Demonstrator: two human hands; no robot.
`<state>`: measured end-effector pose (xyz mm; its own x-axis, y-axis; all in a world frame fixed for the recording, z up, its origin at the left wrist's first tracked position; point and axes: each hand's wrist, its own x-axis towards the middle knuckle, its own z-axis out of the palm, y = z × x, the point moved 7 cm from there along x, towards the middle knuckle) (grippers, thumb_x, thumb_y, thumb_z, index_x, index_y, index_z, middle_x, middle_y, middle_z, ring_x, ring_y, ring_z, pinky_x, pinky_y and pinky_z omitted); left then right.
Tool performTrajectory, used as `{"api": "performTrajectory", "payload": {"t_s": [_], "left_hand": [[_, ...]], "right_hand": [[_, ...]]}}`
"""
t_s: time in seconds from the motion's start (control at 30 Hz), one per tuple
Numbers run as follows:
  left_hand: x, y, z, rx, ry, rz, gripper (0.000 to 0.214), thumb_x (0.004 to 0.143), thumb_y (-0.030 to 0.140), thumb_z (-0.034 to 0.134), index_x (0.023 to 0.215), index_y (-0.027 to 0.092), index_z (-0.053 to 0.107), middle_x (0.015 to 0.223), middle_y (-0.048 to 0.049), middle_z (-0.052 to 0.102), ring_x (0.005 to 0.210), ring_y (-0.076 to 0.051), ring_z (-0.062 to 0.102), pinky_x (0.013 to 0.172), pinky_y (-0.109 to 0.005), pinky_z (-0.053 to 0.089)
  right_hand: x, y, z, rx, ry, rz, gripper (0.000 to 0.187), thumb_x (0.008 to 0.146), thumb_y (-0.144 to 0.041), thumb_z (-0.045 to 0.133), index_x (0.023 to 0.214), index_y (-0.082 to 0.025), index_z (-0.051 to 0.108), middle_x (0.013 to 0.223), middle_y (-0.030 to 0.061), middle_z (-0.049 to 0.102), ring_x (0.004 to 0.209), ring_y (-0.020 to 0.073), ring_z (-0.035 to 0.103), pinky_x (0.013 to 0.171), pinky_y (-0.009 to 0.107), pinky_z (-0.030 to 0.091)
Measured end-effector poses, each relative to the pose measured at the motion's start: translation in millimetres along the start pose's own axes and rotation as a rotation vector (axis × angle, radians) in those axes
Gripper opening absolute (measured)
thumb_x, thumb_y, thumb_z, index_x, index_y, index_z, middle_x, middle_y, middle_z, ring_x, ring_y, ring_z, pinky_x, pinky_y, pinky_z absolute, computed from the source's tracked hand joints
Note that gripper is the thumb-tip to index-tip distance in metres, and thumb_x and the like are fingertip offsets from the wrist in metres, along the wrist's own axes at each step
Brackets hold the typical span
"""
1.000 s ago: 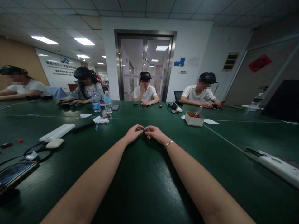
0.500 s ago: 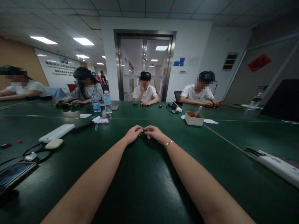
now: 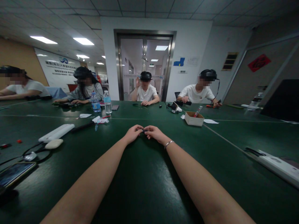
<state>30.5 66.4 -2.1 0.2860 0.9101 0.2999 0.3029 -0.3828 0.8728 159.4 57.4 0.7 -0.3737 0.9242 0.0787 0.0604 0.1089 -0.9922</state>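
Straight ahead, my left hand point(image 3: 134, 134) and my right hand point(image 3: 154, 133) meet fingertip to fingertip, low over the green table point(image 3: 140, 174). Between them is a small dark object point(image 3: 144, 131), pinched from both sides; most of it is hidden by the fingers, and its kind does not show. Both hands are closed on it. A silver bracelet point(image 3: 168, 144) circles my right wrist.
To the left lie a white power strip point(image 3: 56, 133), a white rounded case point(image 3: 54, 143), cables and a phone point(image 3: 17, 174). Two water bottles point(image 3: 107, 102) stand beyond. A small box point(image 3: 193, 119) holds a marker. Another white strip point(image 3: 277, 165) lies right. Several people sit around the table.
My hands stay nearly still on the small dark object. Across the table, the middle person's raised hand has moved away from the face, and the person at right now holds a dark thing over the table.
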Motion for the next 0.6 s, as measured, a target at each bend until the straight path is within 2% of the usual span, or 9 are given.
{"api": "performTrajectory", "payload": {"t_s": [0.27, 0.47, 0.6], "left_hand": [[-0.3, 0.3, 3.8, 0.021, -0.038, -0.016, 0.032, 0.079, 0.041, 0.048, 0.098, 0.017, 0.058, 0.088, -0.0048, 0.061, 0.069, -0.013, 0.055, 0.066, -0.027, 0.045], [-2.4, 6.5, -0.4, -0.002, 0.018, -0.019, 0.028, 0.073, 0.025, 0.055, 0.099, 0.016, 0.057, 0.088, -0.0045, 0.059, 0.066, -0.011, 0.053, 0.069, -0.027, 0.045], [-2.0, 6.6, -0.7, 0.006, 0.015, -0.002, 0.028, 0.073, 0.024, 0.055, 0.099, 0.016, 0.058, 0.085, -0.0039, 0.059, 0.066, -0.011, 0.054, 0.068, -0.027, 0.045]], "right_hand": [[0.3, 0.1, -0.3, -0.005, -0.006, -0.004, 0.019, 0.076, 0.003, 0.055, 0.089, -0.012, 0.056, 0.064, -0.002, 0.057, 0.044, 0.0043, 0.052, 0.041, 0.011, 0.046], [0.5, 1.0, -0.3, -0.01, -0.007, 0.003, 0.02, 0.077, 0.003, 0.054, 0.091, -0.011, 0.055, 0.063, -0.0028, 0.056, 0.043, 0.0037, 0.051, 0.04, 0.011, 0.045], [0.6, 1.4, -0.3, -0.006, -0.006, 0.001, 0.02, 0.076, 0.003, 0.055, 0.091, -0.011, 0.056, 0.064, -0.0024, 0.057, 0.043, 0.0041, 0.051, 0.04, 0.012, 0.045]]}}
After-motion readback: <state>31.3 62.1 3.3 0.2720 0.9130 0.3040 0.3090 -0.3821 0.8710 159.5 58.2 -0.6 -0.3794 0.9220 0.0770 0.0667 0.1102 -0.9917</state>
